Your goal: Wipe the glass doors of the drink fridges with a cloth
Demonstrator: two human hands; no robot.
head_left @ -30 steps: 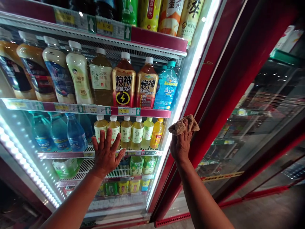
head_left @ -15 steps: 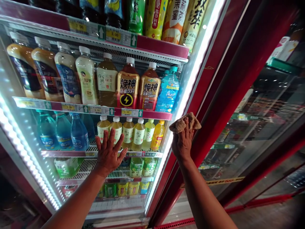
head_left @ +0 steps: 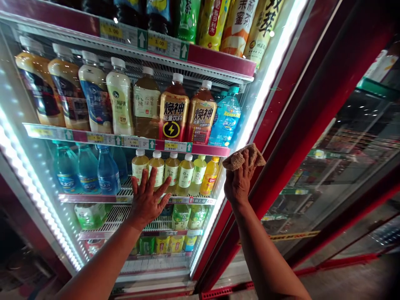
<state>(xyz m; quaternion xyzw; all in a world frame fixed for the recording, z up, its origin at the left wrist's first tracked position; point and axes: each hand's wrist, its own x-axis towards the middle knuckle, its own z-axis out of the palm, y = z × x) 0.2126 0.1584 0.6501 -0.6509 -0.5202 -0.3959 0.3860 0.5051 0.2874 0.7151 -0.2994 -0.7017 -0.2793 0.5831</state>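
My right hand point(head_left: 239, 183) presses a folded brown cloth point(head_left: 233, 161), fluffy like a towel, with its fingers lying over it. Cloth and hand are beside the bright light strip at the red right frame point(head_left: 271, 135) of a drinks fridge. My left hand point(head_left: 148, 200) is open with its fingers spread, palm towards the fridge. It holds nothing and lies in front of small tea bottles point(head_left: 186, 174) on a middle shelf. Whether its palm touches glass I cannot tell.
Larger bottles point(head_left: 174, 110) line the shelf point(head_left: 131, 141) above, over price tags. Blue bottles point(head_left: 108, 173) stand left of my left hand. Green-labelled packs point(head_left: 90, 214) sit lower down. To the right is another glass-fronted cabinet point(head_left: 315, 179) with red framing.
The view has shifted slightly, so the shelves appear a little further right. My left hand appears slightly further right, still spread. The cloth stays near the right frame under my right hand.
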